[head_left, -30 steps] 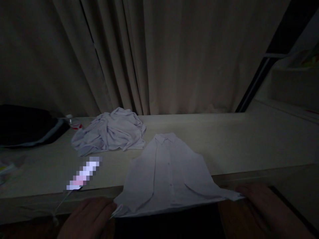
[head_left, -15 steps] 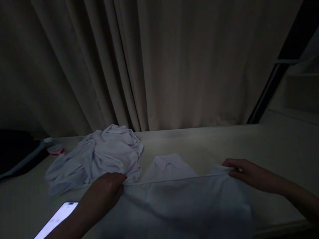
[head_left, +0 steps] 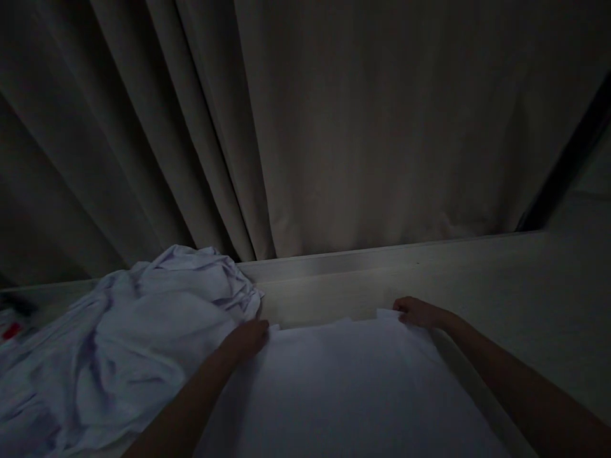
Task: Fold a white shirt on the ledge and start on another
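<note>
In dim light, the left hand (head_left: 248, 336) and right hand (head_left: 417, 312) each pinch a far corner of a white shirt (head_left: 348, 388) lying flat on the table (head_left: 501, 286), beside a crumpled pile (head_left: 124, 343).

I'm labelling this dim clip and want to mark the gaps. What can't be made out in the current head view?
- Folded white shirt: collar and buttons hidden under the folded-over layer; near edge cut off by the frame bottom.
- Left hand and right hand: fingertips rest at the fold's far corners; the grip is lost in the dark.
- Crumpled white cloth pile: cut off at the left edge.
- Small red item: too dark and small to identify.
</note>
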`<state>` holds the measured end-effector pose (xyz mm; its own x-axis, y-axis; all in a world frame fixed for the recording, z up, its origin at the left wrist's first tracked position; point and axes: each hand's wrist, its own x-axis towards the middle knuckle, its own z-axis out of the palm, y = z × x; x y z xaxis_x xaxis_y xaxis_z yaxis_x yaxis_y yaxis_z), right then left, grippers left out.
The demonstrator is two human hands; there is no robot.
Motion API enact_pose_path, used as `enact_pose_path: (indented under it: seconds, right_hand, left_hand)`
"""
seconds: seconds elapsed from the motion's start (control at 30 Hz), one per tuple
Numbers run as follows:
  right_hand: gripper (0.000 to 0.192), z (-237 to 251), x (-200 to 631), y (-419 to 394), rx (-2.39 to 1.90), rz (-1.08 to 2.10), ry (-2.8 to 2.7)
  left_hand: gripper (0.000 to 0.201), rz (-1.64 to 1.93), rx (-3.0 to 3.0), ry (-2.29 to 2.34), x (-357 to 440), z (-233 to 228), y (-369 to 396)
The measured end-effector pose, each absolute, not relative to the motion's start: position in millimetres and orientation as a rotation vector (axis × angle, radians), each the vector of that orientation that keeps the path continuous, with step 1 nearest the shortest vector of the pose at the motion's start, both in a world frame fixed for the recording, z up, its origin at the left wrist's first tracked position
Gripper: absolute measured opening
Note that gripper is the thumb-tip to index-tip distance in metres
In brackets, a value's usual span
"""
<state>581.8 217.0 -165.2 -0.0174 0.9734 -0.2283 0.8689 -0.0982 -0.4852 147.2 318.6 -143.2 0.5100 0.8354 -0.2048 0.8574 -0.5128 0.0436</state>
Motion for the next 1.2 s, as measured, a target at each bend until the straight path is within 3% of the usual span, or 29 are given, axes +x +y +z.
enact_pose_path:
  seconds: [0.1,0.2,0.4,0.57,0.7,0.87,1.1,1.2]
  right_hand:
    - [0.022,-183,585,223,-2.0,0.861,-2.005]
    - [0.033,-185,584,225,-1.968,0.946,-2.068]
    - [0.027,-171,579,222,-2.051,0.725,-2.21]
    - [0.031,-139,594,233,-1.874,0.884,-2.216]
    - [0.031,-153,598,253,-1.94,1.003,-2.105]
    - [0.028,-192,596,259,-1.953,0.894,-2.031]
    - [0.033,-183,613,248,-1.947,0.91,-2.027]
    - [0.029,-186,610,250,-2.127,0.711,-2.066]
  left_hand:
    - [0.036,-0.194,2.533,1.414,141,-161,325]
    - [0.042,-0.148,2.406,1.376,135,-165,329]
    - [0.026,-0.115,2.344,1.283,128,-148,338]
    - [0.046,-0.109,2.333,1.208,117,-119,361]
    - [0.045,-0.199,2.275,1.295,119,-137,376]
    - [0.038,-0.167,2.286,1.298,122,-166,375]
    - [0.047,-0.136,2.274,1.327,121,-148,372]
    - [0.043,-0.155,2.299,1.422,128,-153,371]
